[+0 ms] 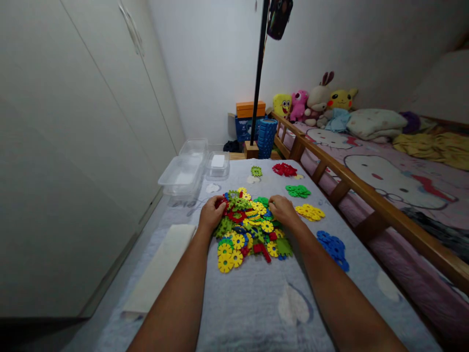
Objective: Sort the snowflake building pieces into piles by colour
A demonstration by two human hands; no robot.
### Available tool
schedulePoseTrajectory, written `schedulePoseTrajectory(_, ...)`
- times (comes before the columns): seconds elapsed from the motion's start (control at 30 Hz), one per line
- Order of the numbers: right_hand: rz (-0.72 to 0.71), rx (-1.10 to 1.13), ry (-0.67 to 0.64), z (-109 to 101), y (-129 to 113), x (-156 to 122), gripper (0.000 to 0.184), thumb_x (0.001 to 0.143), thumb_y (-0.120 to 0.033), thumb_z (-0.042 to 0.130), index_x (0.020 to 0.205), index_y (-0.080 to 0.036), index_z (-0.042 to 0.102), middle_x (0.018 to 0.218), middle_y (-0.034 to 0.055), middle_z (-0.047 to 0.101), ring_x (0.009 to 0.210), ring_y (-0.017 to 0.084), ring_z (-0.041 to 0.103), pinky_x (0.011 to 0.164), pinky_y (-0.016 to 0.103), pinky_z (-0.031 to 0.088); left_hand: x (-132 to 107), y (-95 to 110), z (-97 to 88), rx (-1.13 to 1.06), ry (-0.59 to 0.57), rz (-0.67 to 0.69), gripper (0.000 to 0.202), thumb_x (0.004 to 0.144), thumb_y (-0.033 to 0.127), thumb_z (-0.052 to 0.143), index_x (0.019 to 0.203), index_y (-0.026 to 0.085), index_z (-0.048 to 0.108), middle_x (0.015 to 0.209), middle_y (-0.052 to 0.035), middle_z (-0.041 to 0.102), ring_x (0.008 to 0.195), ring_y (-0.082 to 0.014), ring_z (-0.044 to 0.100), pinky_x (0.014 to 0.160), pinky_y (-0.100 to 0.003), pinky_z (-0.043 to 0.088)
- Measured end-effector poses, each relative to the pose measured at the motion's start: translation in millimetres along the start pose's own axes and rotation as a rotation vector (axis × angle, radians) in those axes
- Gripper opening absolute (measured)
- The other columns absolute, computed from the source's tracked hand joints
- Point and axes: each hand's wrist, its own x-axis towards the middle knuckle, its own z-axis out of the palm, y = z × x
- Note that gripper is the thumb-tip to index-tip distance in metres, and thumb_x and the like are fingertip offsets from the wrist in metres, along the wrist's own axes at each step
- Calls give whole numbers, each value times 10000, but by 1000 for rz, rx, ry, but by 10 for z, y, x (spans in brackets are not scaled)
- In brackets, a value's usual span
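Observation:
A mixed heap of plastic snowflake building discs (252, 220) in yellow, red, green and blue lies on the cloth-covered table. My left hand (212, 213) is at the heap's left edge, its fingers closed on a red toothed piece (221, 201). At the right edge, my right hand (283, 210) has its fingers curled in beside green discs (262, 201); what they pinch is mostly hidden. Sorted by colour to the right are red pieces (285, 169), green discs (298, 190), yellow discs (310, 212) and blue discs (332, 248). One light-green square piece (256, 171) lies alone behind the heap.
Clear plastic containers (179, 172) stand at the back left, with a smaller clear box (218, 164) beside them. A folded pale cloth (161, 269) lies left of my left forearm. A wooden bed rail (330, 164) runs along the right, and a black pole (258, 73) rises behind the table.

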Motion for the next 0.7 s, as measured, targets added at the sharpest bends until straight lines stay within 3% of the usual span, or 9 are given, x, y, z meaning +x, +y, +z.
schedulePoseTrajectory(0.07,-8,18,10,-5,51,-33,327,886,-179,458,1049,-185,742,1141,123,732,1106,249,628,990,353,424,2,-8,1,3,-4,1,267,816,357,588,1007,207,700,977,-60,740,934,-227,674,878,-376,540)
schedulePoseTrajectory(0.17,-64,73,24,55,55,-57,416,916,-218,468,1281,-201,668,1412,116,611,1303,262,526,1100,397,375,1,-8,-4,1,-8,2,272,814,368,587,1003,207,698,975,-59,740,933,-227,674,883,-379,540)
schedulePoseTrajectory(0.27,-122,139,-66,107,-13,-92,472,959,-267,443,1407,-222,586,1521,98,522,1410,259,443,1168,440,326,-5,3,-14,-1,-15,0,270,812,370,581,992,207,698,961,-56,740,933,-228,674,887,-379,539)
schedulePoseTrajectory(0.47,-315,286,-153,0,-201,-323,431,987,-312,420,1350,-231,637,1501,91,548,1416,273,451,1187,499,307,-7,1,-8,1,-3,-7,283,804,376,586,1001,208,700,949,-49,740,925,-219,672,881,-360,534)
schedulePoseTrajectory(0.6,-453,412,-119,-56,-256,-520,421,959,-286,471,1343,-220,631,1428,87,612,1350,244,521,1168,449,350,-11,29,-10,-5,-8,-20,278,802,366,590,997,203,701,951,-50,741,918,-217,671,890,-367,533)
schedulePoseTrajectory(0.7,-424,505,-50,-28,-206,-569,378,958,-265,459,1271,-227,668,1315,71,683,1231,221,606,1093,396,432,-22,74,-23,-14,-7,-26,258,799,355,596,983,209,702,937,-43,740,924,-215,674,899,-365,532)
